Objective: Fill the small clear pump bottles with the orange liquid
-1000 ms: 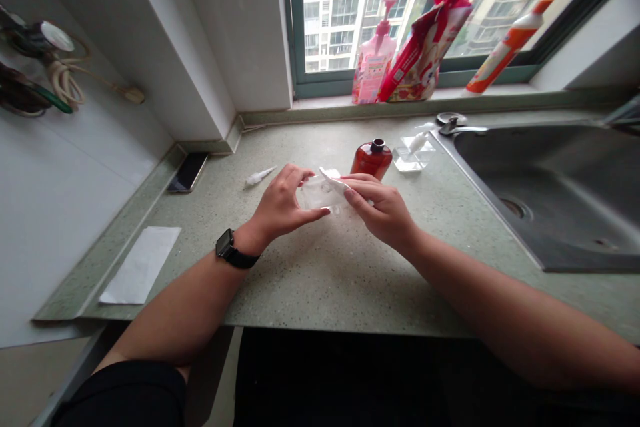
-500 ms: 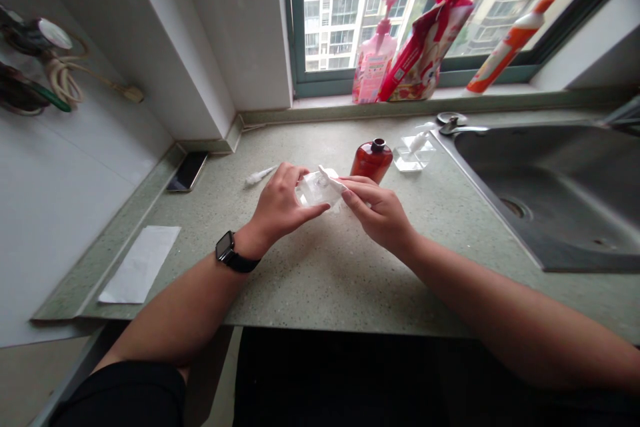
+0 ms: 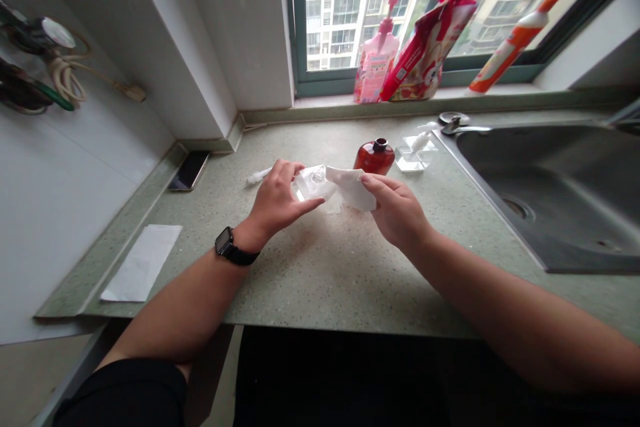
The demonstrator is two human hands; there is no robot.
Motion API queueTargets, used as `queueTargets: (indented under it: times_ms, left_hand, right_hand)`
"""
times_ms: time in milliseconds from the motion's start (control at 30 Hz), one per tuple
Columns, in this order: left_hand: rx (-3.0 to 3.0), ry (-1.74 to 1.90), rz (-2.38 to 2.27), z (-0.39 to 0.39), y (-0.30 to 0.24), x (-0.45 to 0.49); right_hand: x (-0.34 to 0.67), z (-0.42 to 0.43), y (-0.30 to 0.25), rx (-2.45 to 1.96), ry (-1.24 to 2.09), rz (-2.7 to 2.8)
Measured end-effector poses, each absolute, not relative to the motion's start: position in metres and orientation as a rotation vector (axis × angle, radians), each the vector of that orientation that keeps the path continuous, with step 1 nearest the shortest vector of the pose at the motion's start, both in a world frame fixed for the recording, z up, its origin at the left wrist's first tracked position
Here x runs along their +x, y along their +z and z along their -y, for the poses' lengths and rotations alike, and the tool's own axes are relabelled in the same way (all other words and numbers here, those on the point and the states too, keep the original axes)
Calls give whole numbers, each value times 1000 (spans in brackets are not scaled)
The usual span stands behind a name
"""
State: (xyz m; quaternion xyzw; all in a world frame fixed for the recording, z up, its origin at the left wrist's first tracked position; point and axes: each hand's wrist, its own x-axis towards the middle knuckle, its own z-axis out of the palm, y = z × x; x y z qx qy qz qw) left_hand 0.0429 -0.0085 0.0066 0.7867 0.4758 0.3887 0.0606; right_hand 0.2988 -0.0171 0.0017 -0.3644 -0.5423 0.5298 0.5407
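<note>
My left hand (image 3: 277,198) grips a small clear plastic blister pack (image 3: 311,183) above the speckled green counter (image 3: 320,273). My right hand (image 3: 397,209) pinches the white paper backing (image 3: 353,188), peeled partly away from the pack toward the right. A black watch sits on my left wrist. Just behind the hands stands a brown bottle (image 3: 374,156) with an open neck. A white pump head (image 3: 259,176) lies on the counter behind my left hand.
A steel sink (image 3: 550,187) fills the right side. Clear plastic packaging (image 3: 414,152) lies by its corner. On the sill stand a pink pump bottle (image 3: 376,60), a red pouch (image 3: 430,40) and an orange bottle (image 3: 515,40). A phone (image 3: 189,171) and a white sheet (image 3: 143,262) lie at left.
My right hand has pulled the white backing rightward, away from the clear pack, so the two hands are now further apart. My left hand keeps its hold.
</note>
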Motion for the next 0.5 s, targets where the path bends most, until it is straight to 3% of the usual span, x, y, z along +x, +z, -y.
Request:
queueTargets:
  times_ms: [500]
  left_hand:
    - [2055,1087,-1637,-18,0,20]
  right_hand:
    - [307,8,5,-949,1220,1222]
